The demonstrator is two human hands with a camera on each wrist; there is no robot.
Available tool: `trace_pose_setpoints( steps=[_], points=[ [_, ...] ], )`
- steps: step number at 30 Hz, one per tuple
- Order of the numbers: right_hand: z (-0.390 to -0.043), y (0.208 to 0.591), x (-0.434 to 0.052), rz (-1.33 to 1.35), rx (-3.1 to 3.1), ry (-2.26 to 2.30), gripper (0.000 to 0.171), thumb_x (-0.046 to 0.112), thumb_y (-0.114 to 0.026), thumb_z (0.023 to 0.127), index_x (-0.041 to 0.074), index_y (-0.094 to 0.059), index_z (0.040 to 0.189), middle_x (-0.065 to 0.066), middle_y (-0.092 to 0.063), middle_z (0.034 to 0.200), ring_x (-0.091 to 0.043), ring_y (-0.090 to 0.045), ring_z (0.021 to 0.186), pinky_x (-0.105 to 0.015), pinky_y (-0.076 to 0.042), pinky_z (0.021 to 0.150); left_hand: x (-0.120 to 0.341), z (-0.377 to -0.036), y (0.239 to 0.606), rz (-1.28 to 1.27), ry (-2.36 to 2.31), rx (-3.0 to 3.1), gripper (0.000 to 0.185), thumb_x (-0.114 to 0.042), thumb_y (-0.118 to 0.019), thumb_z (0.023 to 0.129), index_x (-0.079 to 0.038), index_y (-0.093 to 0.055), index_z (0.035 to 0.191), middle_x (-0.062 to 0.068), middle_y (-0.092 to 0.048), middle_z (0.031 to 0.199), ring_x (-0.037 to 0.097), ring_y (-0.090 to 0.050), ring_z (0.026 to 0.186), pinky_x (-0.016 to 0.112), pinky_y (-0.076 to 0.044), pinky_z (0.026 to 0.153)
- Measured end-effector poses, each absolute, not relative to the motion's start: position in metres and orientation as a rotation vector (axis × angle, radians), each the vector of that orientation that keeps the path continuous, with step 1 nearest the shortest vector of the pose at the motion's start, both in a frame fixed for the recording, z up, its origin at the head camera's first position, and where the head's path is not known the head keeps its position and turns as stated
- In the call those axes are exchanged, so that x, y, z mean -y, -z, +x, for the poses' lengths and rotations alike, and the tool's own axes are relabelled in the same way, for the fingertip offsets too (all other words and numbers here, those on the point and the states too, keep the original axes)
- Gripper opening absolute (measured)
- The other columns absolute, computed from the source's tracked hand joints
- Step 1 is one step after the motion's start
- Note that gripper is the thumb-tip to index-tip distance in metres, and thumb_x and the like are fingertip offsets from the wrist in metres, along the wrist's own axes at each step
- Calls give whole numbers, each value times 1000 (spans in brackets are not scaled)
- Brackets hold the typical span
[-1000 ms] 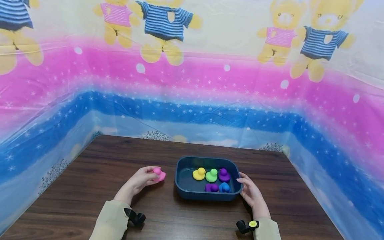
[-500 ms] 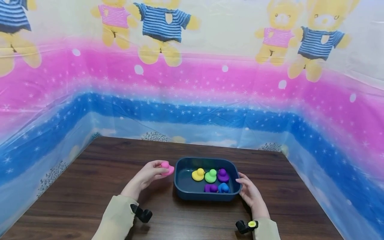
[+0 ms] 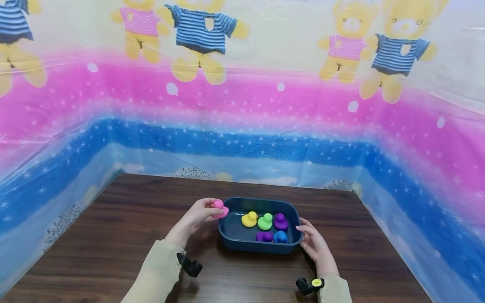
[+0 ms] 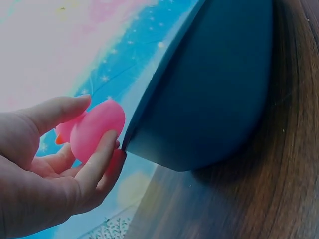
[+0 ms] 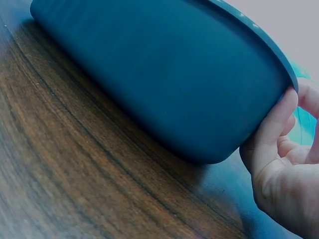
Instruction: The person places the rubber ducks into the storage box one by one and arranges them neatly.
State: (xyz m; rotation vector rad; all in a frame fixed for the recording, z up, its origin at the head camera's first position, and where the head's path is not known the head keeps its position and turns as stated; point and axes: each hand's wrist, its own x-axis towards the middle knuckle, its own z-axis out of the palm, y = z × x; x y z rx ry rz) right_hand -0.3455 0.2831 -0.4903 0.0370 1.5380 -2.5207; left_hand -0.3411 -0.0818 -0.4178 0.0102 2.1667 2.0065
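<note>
On a dark wooden table [image 3: 113, 235], walled round by teddy-bear sheeting [image 3: 242, 105], we steady a navy tub [image 3: 235, 242] with our right hand [image 3: 312, 244], its fingers curled against the tub's right wall and thumb near the rim. Our left hand [image 3: 195, 216] pinches a pink duck [image 3: 219, 208] between thumb and fingers, holding it off the table at the tub's left rim; the left wrist view shows the duck just beside the rim's edge. Inside the tub sit a yellow duck [image 3: 249, 219], a green duck [image 3: 265, 221] and a purple duck [image 3: 281, 221] in a row, with a second purple duck [image 3: 264, 236] and a blue duck [image 3: 281, 237] nearer us.
</note>
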Motion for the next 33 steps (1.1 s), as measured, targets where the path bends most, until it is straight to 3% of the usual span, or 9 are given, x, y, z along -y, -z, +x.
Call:
trace_pose_setpoints(
  steps=[6, 14, 24, 33],
  points=[
    [-345, 490, -283, 25, -1537, 2531, 26, -5, -38, 97, 15, -48, 111, 4, -58, 84, -2, -57, 61, -13, -49, 57, 72, -344, 412, 13, -2023, -2152, 54, -11, -69, 91, 1, -46, 138, 22, -51, 133, 33, -57, 116, 48, -45, 105],
    [-345, 489, -282, 56, -1530, 2522, 27, -5, -38, 97, 15, -46, 113, 3, -57, 86, -2, -57, 63, -12, -48, 58, 50, -347, 414, 64, -1988, -2156, 50, -11, -71, 89, 2, -51, 133, 21, -55, 127, 31, -60, 112, 46, -48, 102],
    [-347, 490, -284, 8, -1525, 2520, 26, -4, -39, 97, 16, -47, 112, 3, -57, 88, -2, -57, 64, -13, -49, 60, 26, -349, 423, 124, -1965, -2079, 44, 1, -68, 88, 7, -53, 128, 22, -55, 124, 29, -62, 107, 49, -48, 101],
    [-348, 492, -284, 5, -1520, 2520, 26, -4, -38, 97, 16, -47, 111, 4, -58, 85, -2, -58, 62, -13, -49, 58, 10, -350, 428, 151, -1834, -2131, 43, 1, -72, 84, 6, -56, 124, 20, -58, 119, 26, -62, 100, 38, -56, 90]
  ],
)
